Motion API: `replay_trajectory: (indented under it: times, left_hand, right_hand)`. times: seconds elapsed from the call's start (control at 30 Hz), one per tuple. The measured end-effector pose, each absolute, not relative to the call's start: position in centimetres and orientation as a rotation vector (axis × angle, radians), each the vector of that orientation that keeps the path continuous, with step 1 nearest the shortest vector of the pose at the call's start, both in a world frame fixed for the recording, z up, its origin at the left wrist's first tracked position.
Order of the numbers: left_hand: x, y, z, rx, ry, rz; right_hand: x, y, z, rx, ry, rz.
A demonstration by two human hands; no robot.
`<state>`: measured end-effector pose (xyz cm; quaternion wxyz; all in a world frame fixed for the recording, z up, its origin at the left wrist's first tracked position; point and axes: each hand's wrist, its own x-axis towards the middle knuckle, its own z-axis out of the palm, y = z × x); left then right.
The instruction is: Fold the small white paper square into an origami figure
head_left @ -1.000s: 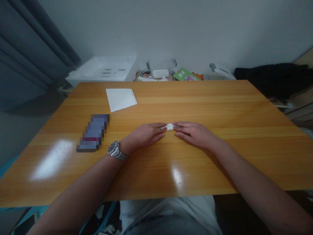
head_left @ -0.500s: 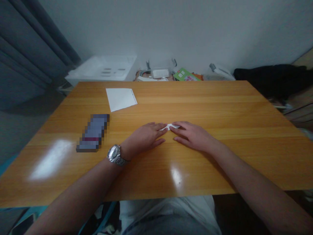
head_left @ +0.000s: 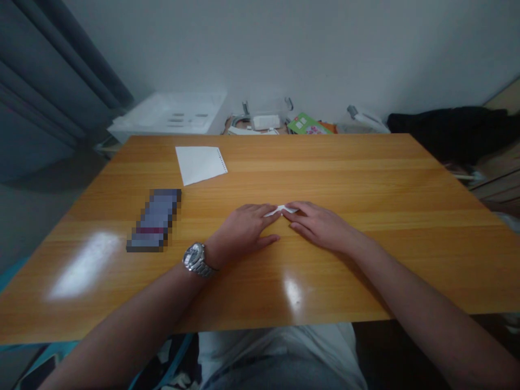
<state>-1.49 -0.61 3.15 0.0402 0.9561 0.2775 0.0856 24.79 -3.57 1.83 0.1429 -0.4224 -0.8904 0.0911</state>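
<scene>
A small folded piece of white paper (head_left: 281,208) lies on the wooden table (head_left: 365,179) between my hands, mostly covered by my fingers. My left hand (head_left: 247,230) is open, its stretched fingers resting on the left end of the paper and its thumb spread apart on the tabletop. At the other end, my right hand (head_left: 319,223) has its bent fingertips closed on the paper, with the thumb held low beside them. A silver watch (head_left: 197,260) is on my left wrist.
A white sheet with a perforated edge (head_left: 201,164) lies at the back left. Nearer, a pixelated dark phone-like slab (head_left: 154,221) rests on the table. Beyond the far edge are a white bin (head_left: 174,111), a green booklet (head_left: 309,124) and dark cloth (head_left: 450,130).
My left hand has shifted slightly to the right, and its thumb now reaches farther across the tabletop. My right hand and the folded paper stay in nearly the same place.
</scene>
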Motion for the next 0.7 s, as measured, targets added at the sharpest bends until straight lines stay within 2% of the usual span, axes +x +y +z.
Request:
replay_trajectory:
  times: [0.2, 0.5, 0.7]
  left_hand:
    - [-1.7, -0.5, 2.8, 2.955, 0.846, 0.235]
    - [-3.0, 1.2, 3.3, 2.872, 0.649, 0.200]
    - [-2.9, 1.1, 3.6, 2.858, 0.686, 0.208]
  right_hand:
    - [26.2, -3.0, 1.3, -1.154, -2.551, 0.393]
    - [26.6, -2.9, 1.2, -1.164, -2.559, 0.402]
    - [26.7, -2.8, 1.2, -1.156, -2.528, 0.421]
